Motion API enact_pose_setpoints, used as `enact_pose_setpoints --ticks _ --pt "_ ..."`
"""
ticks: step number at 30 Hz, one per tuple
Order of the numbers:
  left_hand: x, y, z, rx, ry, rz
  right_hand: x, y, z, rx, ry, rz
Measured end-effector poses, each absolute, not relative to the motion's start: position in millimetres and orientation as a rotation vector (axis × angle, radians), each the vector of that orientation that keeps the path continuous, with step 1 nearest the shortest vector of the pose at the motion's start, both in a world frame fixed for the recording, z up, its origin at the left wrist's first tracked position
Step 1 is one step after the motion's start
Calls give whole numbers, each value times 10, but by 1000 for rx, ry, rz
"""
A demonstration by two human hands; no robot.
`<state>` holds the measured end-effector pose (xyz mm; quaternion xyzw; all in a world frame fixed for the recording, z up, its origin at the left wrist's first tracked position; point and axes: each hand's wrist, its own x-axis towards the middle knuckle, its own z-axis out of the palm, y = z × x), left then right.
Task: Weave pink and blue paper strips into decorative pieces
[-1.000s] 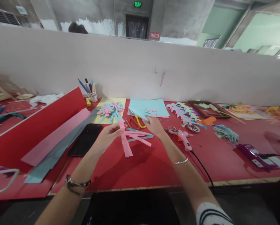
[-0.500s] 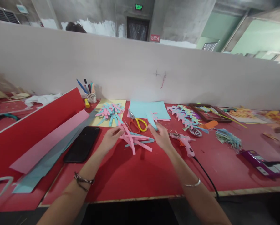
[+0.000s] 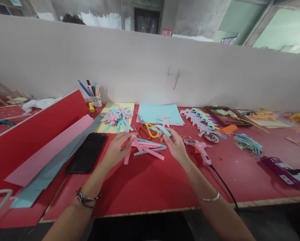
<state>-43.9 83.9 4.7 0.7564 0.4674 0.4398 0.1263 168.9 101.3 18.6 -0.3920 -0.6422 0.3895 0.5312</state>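
Observation:
My left hand [image 3: 117,147] pinches a pink paper strip [image 3: 128,150] just above the red table [image 3: 150,180]. My right hand [image 3: 175,142] holds a light blue paper strip [image 3: 162,129] by its end, fingers closed on it. Between the two hands lies a small heap of pink and blue strips [image 3: 148,147]. Yellow-handled scissors [image 3: 148,129] rest right behind that heap. A pink glue gun [image 3: 201,149] lies beside my right wrist, its black cord running off the front edge.
A black phone [image 3: 86,152] lies left of my left hand, next to long pink, grey and blue sheets [image 3: 49,155]. A yellow sheet [image 3: 128,106] bears a pile of strips, a blue sheet [image 3: 160,112] lies behind the scissors. A pen cup [image 3: 96,98] and folded paper pieces [image 3: 198,120] stand further back.
My left hand has lowered its pink strips toward the table, most now lying in the heap. My right hand picked up a blue strip and lifted it. The view shifted down slightly.

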Motion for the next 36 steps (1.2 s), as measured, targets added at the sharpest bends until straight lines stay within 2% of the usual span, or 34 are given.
enact_pose_setpoints --ticks 8,15,20,30,34,36 --pt "-408 759 31 2585 1293 1244 1683 947 215 -909 -1520 933" --pt "-370 765 71 3080 1235 1289 1696 928 256 -906 -1370 1261" --pt "-362 733 120 3157 1415 1336 1757 924 335 -823 -1171 1336" --pt "-423 719 106 3148 1603 1388 1913 954 456 -781 -1130 1143" --pt "-437 751 62 3105 1600 1225 1964 955 483 -784 -1142 939" --pt "-437 760 54 3043 1515 1104 1977 947 491 -727 -1162 951"
